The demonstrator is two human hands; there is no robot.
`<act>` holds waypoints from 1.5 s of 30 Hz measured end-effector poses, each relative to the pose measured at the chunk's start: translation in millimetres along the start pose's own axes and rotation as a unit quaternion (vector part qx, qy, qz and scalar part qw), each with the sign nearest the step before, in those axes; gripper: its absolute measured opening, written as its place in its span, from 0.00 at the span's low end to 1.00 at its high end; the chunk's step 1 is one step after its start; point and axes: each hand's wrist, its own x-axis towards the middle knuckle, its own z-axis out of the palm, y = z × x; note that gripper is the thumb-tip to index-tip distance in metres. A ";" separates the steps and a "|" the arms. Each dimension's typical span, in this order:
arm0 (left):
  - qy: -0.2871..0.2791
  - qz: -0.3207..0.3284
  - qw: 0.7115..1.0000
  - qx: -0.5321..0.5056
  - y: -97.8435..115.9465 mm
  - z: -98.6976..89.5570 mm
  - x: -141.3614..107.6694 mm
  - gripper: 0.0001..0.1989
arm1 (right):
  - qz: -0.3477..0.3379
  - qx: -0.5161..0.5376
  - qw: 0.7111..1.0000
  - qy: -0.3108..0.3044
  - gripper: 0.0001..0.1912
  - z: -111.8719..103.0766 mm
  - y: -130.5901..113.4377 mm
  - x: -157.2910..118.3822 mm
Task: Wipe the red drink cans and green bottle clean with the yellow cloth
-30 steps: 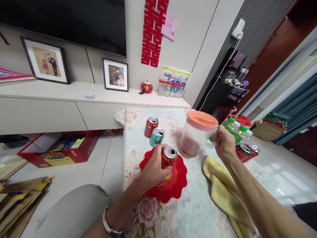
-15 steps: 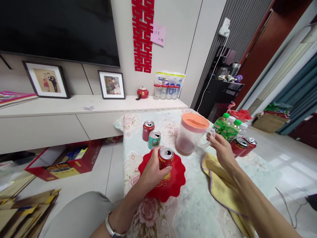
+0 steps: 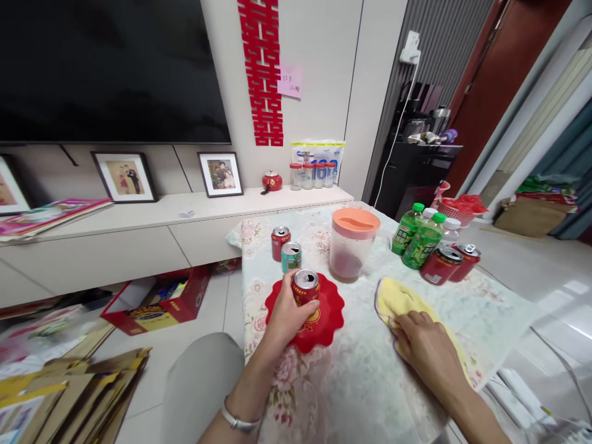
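My left hand (image 3: pixel 289 311) is wrapped round an opened red can (image 3: pixel 306 288) over the scalloped red plate (image 3: pixel 330 314). On the right, my right hand (image 3: pixel 423 345) has its fingers bent down onto a yellow cloth (image 3: pixel 398 296), gripping it. A clear pitcher (image 3: pixel 349 256) with an orange lid stands beyond the plate, some dark content at its bottom. Just behind the held can are a green can (image 3: pixel 291 259) and another red can (image 3: pixel 280 245), both opened.
Green-capped bottles (image 3: pixel 423 240) stand at the table's right side, beside two red cans (image 3: pixel 441 265). A white cabinet (image 3: pixel 213 228) with picture frames and jars runs behind. Below left, a red box (image 3: pixel 157 308) and flattened cardboard (image 3: pixel 83 394) lie on the floor.
My right hand has let go of the pitcher's handle and come down onto the yellow cloth. My left hand still holds the red can. The view has shifted a little.
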 end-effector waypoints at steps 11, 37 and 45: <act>0.145 -0.038 0.989 0.017 -3.7 37.7 -3.6 0.35 | -0.059 0.147 0.986 0.043 0.13 -5.5 -54.3 39.5; 0.180 0.080 0.980 0.025 -14.7 52.3 -11.2 0.28 | -0.237 0.249 0.936 0.077 0.12 25.5 -121.0 94.5; 0.192 0.059 0.980 0.011 -15.5 53.6 -12.2 0.29 | -0.193 0.192 0.960 0.069 0.12 24.1 -123.0 83.8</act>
